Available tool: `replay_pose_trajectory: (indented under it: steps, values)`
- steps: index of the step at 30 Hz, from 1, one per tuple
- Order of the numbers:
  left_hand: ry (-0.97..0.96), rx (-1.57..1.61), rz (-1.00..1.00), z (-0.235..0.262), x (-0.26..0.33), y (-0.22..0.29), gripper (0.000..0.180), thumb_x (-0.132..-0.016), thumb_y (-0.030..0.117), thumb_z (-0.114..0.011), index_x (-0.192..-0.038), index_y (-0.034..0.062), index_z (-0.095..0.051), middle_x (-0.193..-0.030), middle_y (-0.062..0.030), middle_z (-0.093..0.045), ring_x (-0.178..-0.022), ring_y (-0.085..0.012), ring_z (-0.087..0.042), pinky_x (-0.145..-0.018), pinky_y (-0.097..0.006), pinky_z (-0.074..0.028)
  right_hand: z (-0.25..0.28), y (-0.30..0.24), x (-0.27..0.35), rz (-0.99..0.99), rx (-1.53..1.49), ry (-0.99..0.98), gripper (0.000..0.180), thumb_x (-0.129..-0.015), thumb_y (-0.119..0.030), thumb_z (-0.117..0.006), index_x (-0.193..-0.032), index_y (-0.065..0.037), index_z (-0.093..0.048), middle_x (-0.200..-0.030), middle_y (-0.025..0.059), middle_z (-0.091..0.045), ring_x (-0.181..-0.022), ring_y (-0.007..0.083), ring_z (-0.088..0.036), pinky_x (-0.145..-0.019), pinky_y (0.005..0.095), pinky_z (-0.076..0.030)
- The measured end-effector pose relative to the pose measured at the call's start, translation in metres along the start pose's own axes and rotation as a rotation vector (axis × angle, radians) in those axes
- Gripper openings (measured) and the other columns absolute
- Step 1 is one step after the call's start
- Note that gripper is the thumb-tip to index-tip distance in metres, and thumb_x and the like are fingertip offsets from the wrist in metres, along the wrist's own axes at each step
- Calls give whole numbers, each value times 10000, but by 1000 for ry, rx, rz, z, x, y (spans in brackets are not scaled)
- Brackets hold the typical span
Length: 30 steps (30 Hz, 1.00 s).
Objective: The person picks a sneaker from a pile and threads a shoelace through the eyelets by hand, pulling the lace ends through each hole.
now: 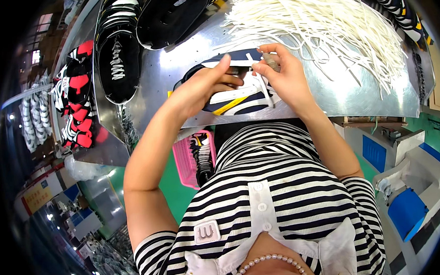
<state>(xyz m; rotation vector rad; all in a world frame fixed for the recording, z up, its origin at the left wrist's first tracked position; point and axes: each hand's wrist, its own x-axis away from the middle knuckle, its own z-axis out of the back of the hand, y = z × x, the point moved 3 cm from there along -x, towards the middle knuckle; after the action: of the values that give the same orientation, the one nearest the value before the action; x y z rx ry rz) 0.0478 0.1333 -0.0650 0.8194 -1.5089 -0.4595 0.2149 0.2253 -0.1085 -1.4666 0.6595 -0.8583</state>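
A navy, white and yellow shoe upper (239, 100) lies on its side on the metal table in front of me. My left hand (205, 85) holds it at its opening, thumb raised and the other fingers bent over the white part. My right hand (287, 74) is closed at the upper's lacing side, the thumb and index finger near each other. A small greyish-beige handle (271, 62) of a tool sits in its fingers; the tool's tip cannot be made out. A white shoelace (264, 88) hangs across the upper from beneath these fingers.
A large heap of white laces (318, 28) covers the table's far right. Stacked black-and-white shoe uppers (117, 64) stand at the far left, with red, black and white uppers (79, 97) beyond the edge. Below the table edge, a pink basket (182, 160) holds more uppers.
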Motion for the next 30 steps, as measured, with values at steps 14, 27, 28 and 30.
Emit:
replay_pose_trajectory:
  steps: [14,27,28,30]
  values:
    - [468,-202,-234,-30,-2,-18,228,-856,231,-737,-914,11,-732,-804,-23,-712,-627,-87,-628,-535,-226,-474,12,-31,18,188,339,-126,305,-890,-254,-659,-1063,-19,-568,-855,151,-693,-799,333,-667,-704,409,-505]
    - [336,-236,-512,-35,3,-25,134,-906,112,-680,-933,-18,-700,-829,-45,-714,-703,-104,-655,-631,-247,-515,16,-41,5,264,694,-286,139,-854,-183,-631,-898,-54,-659,-767,142,-688,-730,339,-670,-637,440,-507]
    - [312,-245,-588,-39,7,-25,122,-907,69,-660,-976,-30,-679,-869,-66,-708,-753,-136,-663,-692,-276,-526,11,-42,4,251,760,-333,141,-841,-172,-633,-888,-41,-655,-772,153,-688,-738,344,-672,-646,443,-512]
    - [357,-563,-897,-41,2,-28,143,-905,50,-647,-1018,-36,-656,-904,-89,-696,-796,-160,-663,-708,-289,-516,-1,-45,0,222,891,-429,145,-814,-149,-637,-867,-14,-648,-780,174,-688,-754,355,-677,-663,451,-522]
